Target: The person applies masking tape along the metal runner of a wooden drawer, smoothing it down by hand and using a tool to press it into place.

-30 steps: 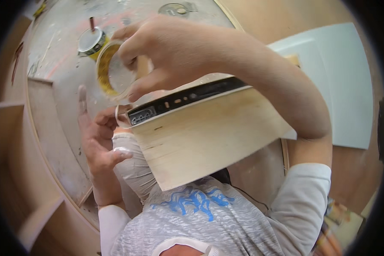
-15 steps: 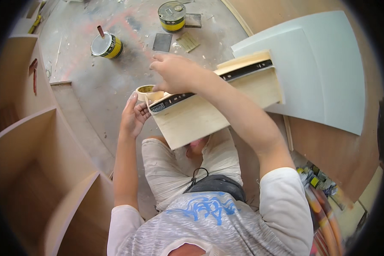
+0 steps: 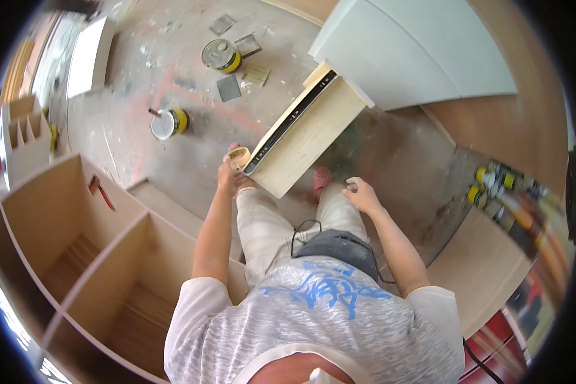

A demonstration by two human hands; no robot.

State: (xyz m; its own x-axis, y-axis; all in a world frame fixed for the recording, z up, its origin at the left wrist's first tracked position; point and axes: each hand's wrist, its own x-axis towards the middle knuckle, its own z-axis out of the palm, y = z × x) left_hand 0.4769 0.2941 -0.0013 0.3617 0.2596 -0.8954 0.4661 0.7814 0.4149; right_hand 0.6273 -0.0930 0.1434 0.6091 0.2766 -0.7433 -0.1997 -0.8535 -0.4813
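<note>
My left hand (image 3: pixel 227 176) is closed on a roll of pale masking tape (image 3: pixel 239 157) at the near left corner of a wooden drawer (image 3: pixel 304 144). Along the drawer's upper edge runs a black metal drawer slide (image 3: pixel 291 121). The drawer is tilted in front of my legs, and its far end has a white panel edge. Over my right thigh, apart from the drawer, my right hand (image 3: pixel 361 195) is open, its fingers loosely bent and nothing visible in them.
Two cans with yellow bands, one silver-topped (image 3: pixel 163 125) and one further off (image 3: pixel 221 56), stand on the floor near sanding sheets (image 3: pixel 229 88). An open wooden cabinet (image 3: pixel 109 237) lies at left. White panels (image 3: pixel 397 54) are far right; power tools (image 3: pixel 493 182) lie at right.
My right hand has left the drawer's slide side and come back to my right thigh. The drawer now appears turned more steeply, and my view has shifted. My left hand stays at the drawer's corner.
</note>
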